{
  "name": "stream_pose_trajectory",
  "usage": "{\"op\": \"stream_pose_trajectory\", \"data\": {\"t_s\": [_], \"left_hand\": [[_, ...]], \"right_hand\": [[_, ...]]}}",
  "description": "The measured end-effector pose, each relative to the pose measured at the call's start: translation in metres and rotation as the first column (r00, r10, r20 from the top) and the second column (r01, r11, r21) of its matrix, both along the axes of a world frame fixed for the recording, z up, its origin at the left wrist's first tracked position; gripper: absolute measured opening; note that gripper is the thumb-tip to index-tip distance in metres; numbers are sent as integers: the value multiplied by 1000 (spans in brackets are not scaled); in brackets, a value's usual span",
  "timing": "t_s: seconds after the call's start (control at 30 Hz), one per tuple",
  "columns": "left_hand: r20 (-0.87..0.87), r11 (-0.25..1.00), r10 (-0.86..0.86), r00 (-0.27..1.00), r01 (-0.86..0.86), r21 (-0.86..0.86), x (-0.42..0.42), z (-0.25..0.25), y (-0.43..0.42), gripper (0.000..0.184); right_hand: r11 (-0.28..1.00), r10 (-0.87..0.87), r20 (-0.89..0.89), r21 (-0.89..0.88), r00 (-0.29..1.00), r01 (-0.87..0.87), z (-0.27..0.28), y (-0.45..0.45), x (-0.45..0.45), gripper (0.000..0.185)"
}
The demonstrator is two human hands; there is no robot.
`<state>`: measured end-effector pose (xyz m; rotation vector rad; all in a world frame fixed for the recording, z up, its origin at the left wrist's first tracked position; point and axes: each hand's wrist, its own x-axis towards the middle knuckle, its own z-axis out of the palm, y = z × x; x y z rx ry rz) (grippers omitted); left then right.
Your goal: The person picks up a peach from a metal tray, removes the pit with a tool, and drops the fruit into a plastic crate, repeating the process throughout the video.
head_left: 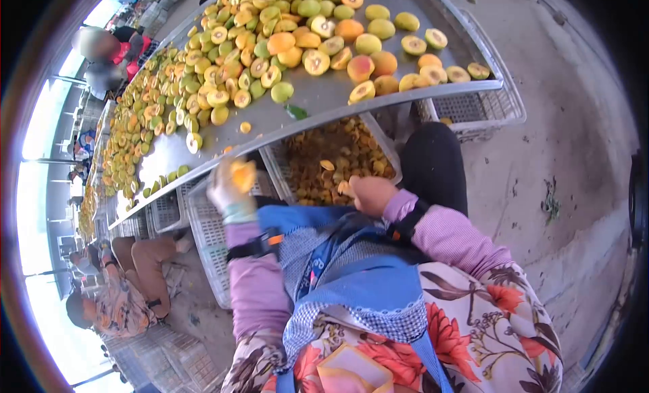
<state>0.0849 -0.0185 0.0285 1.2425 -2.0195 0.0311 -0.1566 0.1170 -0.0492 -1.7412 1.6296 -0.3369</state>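
My left hand, smeared by motion, is closed on an orange apricot piece near the front edge of the metal table. My right hand is closed over the near end of a plastic crate. A small orange bit shows at its fingertips; what the fingers grip is mostly hidden. Inside the crate lie many brownish-orange fruit bits, with a brighter yellow piece among or above them. Whole and halved apricots, green to orange, are spread over the table, many halves showing their stones.
A white crate stands by my left arm, and another sits under the table's right corner. My knee is beside the middle crate. At left, a person in patterned clothing sits near stacked crates; more people are farther back.
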Motion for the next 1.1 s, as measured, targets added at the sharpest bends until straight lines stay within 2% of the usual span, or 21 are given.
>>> {"op": "stream_pose_trajectory", "data": {"t_s": [0.03, 0.07, 0.1, 0.13, 0.2, 0.23, 0.27, 0.3, 0.37, 0.4, 0.43, 0.53, 0.6, 0.63, 0.67, 0.73, 0.8, 0.87, 0.9, 1.07, 1.1], "left_hand": [[-250, 917, 174, 952, -64, 395, 40, -11, -28, 25], [-391, 713, 473, 789, -82, 696, 79, -21, -56, 30], [284, 787, 485, 827, -554, 271, 68, 7, -43, 41], [282, 781, 514, 810, -578, 235, 71, 9, -50, 50], [143, 867, 256, 956, -293, 403, 24, 32, -62, 46], [-74, 880, 26, 997, 12, 474, 6, 13, -87, 42], [-157, 808, -17, 987, 106, 580, -47, 27, -80, 41], [-20, 810, -96, 995, 90, 579, -98, 41, -73, 45], [-1, 712, -234, 972, 172, 681, -173, 12, -96, 59], [136, 656, -281, 950, 87, 750, -214, 33, -83, 64], [119, 666, -372, 921, 175, 725, -239, 11, -95, 69], [328, 698, -428, 842, 77, 712, -291, -18, -104, 64], [241, 708, -376, 895, 110, 697, -292, -27, -114, 59], [-117, 628, -344, 932, 321, 709, -280, -31, -115, 48], [-409, 404, -123, 904, 422, 812, -272, -17, -109, 39], [-814, 195, 114, 569, 791, 580, -232, -11, -103, 32], [-858, 116, 376, 351, 900, 419, -190, -10, -90, 37], [-857, 214, 382, 345, 869, 445, -160, -10, -65, 46], [-851, 256, 395, 346, 848, 464, -150, -11, -52, 46], [-866, 377, 423, 266, 817, 436, -140, -24, 5, 38], [-874, 467, 281, 397, 739, 486, -141, -26, 14, 34]], "right_hand": [[999, -39, 90, -4, 995, 39, 4, -1, 4, 26], [997, -74, 179, 4, 981, 74, 7, -3, 7, 24], [991, -123, 216, -17, 969, 129, 10, -5, 9, 23], [982, -172, 256, -33, 951, 187, 15, -9, 10, 22], [965, -235, 323, -34, 917, 260, 22, -12, 9, 21], [962, -246, 348, -25, 904, 272, 26, -13, 8, 21], [958, -258, 373, -19, 891, 285, 30, -15, 6, 21], [964, -252, 335, 4, 908, 266, 33, -17, 5, 22], [972, -234, 266, 32, 935, 234, 32, -15, 1, 22], [975, -223, 255, 46, 941, 219, 31, -13, -2, 22], [972, -235, 235, 65, 943, 226, 25, -15, -2, 24], [975, -221, 252, 47, 942, 216, 32, -14, -11, 25], [961, -265, 267, -6, 926, 277, 28, -11, -14, 26], [951, -297, 271, -1, 916, 309, 29, -12, -17, 26], [941, -326, 281, 2, 902, 340, 30, -14, -18, 26], [916, -305, 428, -111, 851, 385, 18, -14, -21, 24], [894, -256, 770, -41, 584, 446, 27, -14, -21, 22], [911, -360, 821, 208, 443, 356, 46, -14, -23, 22], [903, -408, 745, 244, 527, 355, 60, -16, -23, 24], [906, -280, 616, -83, 736, 415, 56, -22, -9, 28], [897, -267, 611, -125, 746, 424, 52, -23, -8, 28]]}}
